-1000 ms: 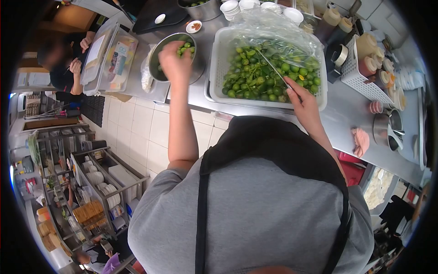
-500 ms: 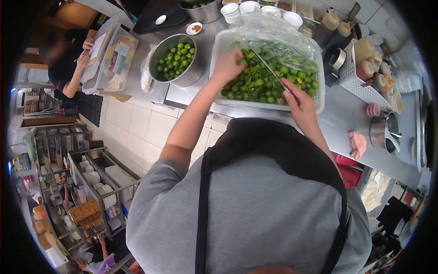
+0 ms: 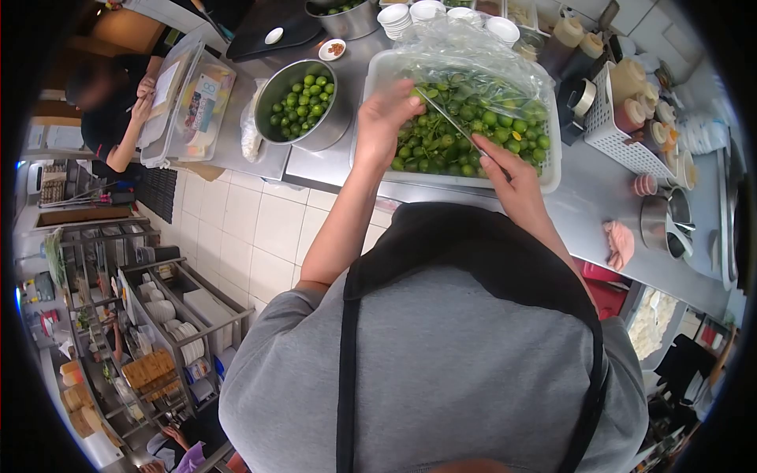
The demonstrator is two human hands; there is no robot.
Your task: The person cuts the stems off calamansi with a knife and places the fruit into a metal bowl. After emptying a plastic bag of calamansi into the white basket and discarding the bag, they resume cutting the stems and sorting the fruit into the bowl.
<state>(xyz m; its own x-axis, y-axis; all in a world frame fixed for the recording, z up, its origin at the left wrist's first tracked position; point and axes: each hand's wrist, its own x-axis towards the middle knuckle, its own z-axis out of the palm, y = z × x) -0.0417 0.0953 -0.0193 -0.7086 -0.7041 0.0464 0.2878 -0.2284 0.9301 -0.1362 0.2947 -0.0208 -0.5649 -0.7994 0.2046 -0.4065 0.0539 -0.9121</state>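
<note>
Our right hand [image 3: 512,169] grips the knife [image 3: 452,121], blade slanting far-left over the limes [image 3: 448,143]; our left hand [image 3: 382,122], fingers bent, sits by its tip; whether it's holding anything, we can't tell.

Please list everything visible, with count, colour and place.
limes: many, green, tub and pots
tub: one, white, centre
steel pots: several, silver, counter
knife: one, silver, over limes
plastic bag: one, clear, over tub
bowls: stacks, white, beyond tub
squeeze bottles: several, mixed, right
cloth: one, pink, right
bin: one, clear, left
counter: one, silver, centre
racks: several, grey, lower left
people: at least two, dark-clothed, left
shirt: one, grey, bottom centre
left hand: one, bare, at tub's edge
right hand: one, bare, on knife
</note>
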